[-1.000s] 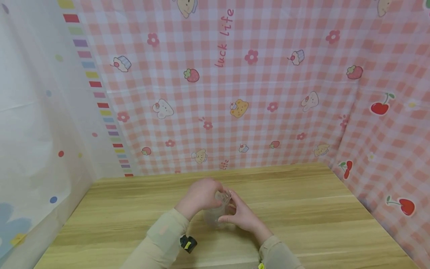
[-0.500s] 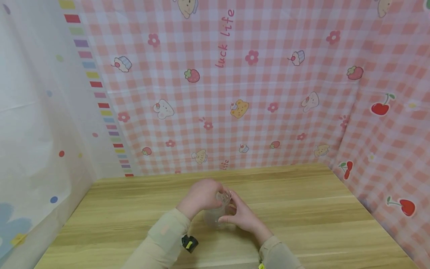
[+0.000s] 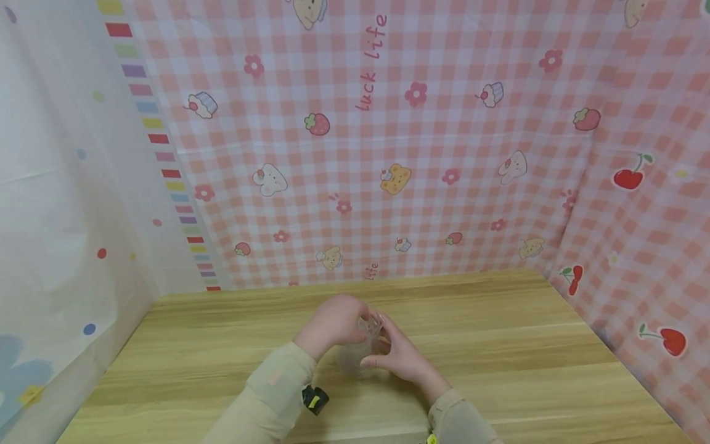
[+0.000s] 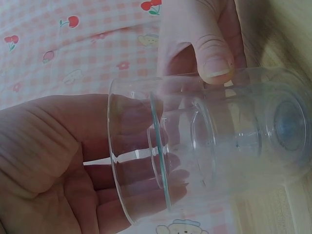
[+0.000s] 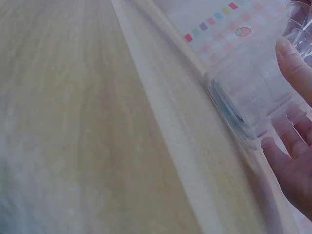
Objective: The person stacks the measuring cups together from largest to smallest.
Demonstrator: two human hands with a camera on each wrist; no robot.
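Note:
A clear cup [image 3: 350, 357] stands on the wooden table [image 3: 222, 345], between both hands. Several rings show through its wall in the left wrist view, perhaps from a second clear piece nested inside; I cannot tell. My left hand [image 3: 335, 320] reaches over from the left and grips the upper part near the rim, its fingers visible through the clear plastic or glass. From the right, my right hand [image 3: 400, 354] holds the side, thumb in front and fingers behind. The right wrist view shows the cup's base [image 5: 231, 109] at the tabletop.
A pink checked cloth [image 3: 344, 154] hangs along the table's back edge. White cloth [image 3: 55, 185] hangs on the left, and cherry-printed cloth [image 3: 643, 246] on the right. A black strap with a yellow mark [image 3: 315, 399] sits by the left sleeve.

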